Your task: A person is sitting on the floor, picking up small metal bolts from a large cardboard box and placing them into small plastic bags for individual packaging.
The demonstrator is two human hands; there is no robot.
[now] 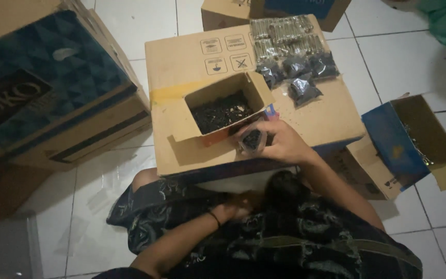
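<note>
head view: the right hand [280,140] is clamped on a small clear bag of dark bits [252,139], just beside the open small carton [223,106] of the same bits. the left hand [236,211] rests low in the lap, below the carton, seemingly curled shut; the dim light hides what it holds. filled bags [298,72] lie beyond the carton.

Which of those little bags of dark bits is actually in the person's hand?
The small clear bag beside the open small box, gripped by the right hand. The other filled bags lie loose farther back on the big carton.
</note>
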